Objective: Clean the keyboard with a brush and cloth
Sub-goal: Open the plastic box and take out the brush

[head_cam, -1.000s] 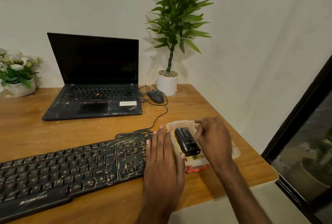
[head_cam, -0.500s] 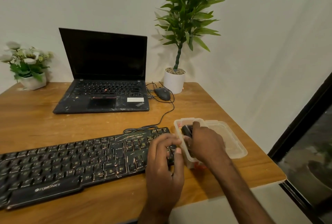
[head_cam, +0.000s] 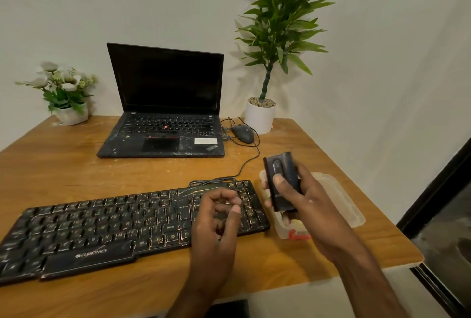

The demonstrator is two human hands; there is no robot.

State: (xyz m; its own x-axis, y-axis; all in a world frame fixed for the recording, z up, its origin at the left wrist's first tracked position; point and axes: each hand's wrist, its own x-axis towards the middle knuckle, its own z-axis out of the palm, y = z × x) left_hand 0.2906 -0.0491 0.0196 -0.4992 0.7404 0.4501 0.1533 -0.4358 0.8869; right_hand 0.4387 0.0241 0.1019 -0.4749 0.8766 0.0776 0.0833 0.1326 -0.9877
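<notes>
right hand (head_cam: 313, 206) has lifted black case (head_cam: 285, 164) out of box (head_cam: 342, 199), left hand (head_cam: 214, 228) withdrawn

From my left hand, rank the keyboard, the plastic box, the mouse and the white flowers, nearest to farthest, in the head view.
From the left hand:
1. Keyboard: directly beneath it.
2. Plastic box: just to its right, past the keyboard's end.
3. Mouse: farther back, beside the laptop.
4. White flowers: far back-left corner.
</notes>
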